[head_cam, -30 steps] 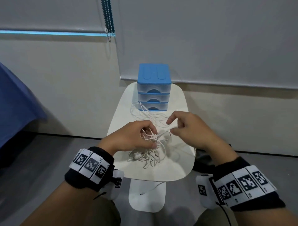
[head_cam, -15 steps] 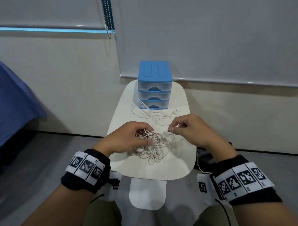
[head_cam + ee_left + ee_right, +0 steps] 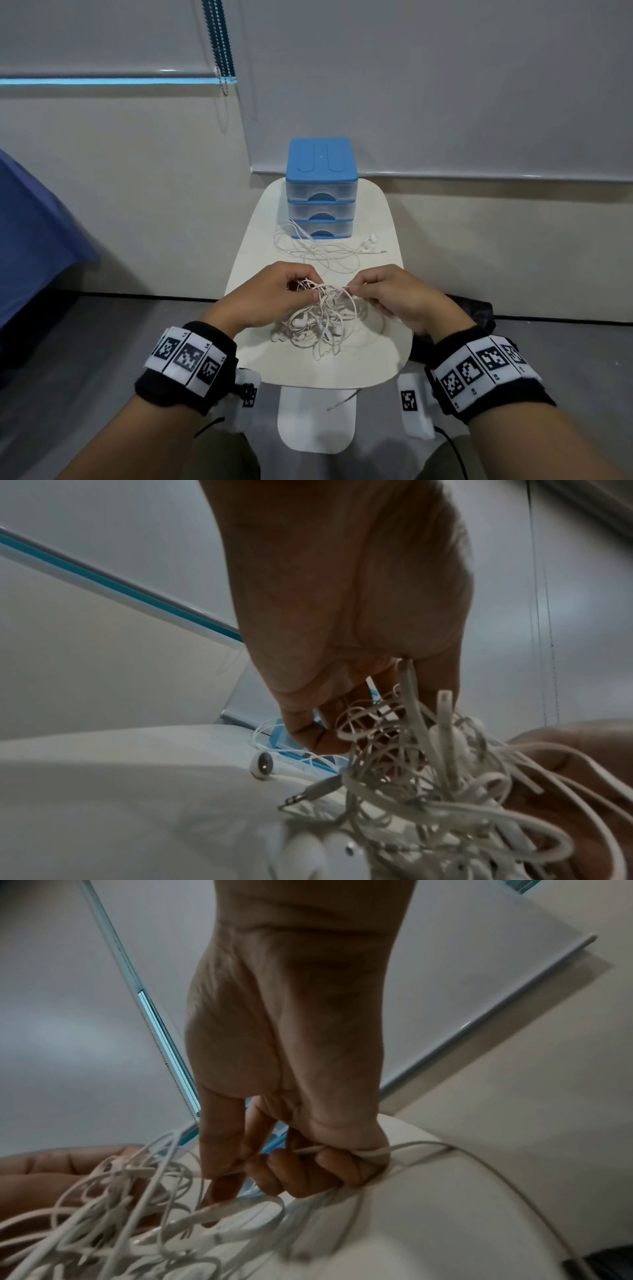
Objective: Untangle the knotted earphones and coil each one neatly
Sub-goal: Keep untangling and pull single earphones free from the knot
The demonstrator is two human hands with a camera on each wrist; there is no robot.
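On the small cream oval desk (image 3: 373, 363), in front of the blue-topped clear plastic three-drawer box (image 3: 321, 192), the left hand (image 3: 274, 298) curls its grip round the knotted bundle of white flat-cable earphones (image 3: 320, 320), lifting its upper part while loops and buds trail on the desk below. Right of the bundle, the right hand (image 3: 394, 298) pinches one strand between thumb and forefinger, its other fingers curled over more cable. Between the bundle and the box lies a second white earphone set (image 3: 325, 253), loosely spread. A hard pull on that strand would likely cinch the knots tighter; trailing loops could also snag the loose set.
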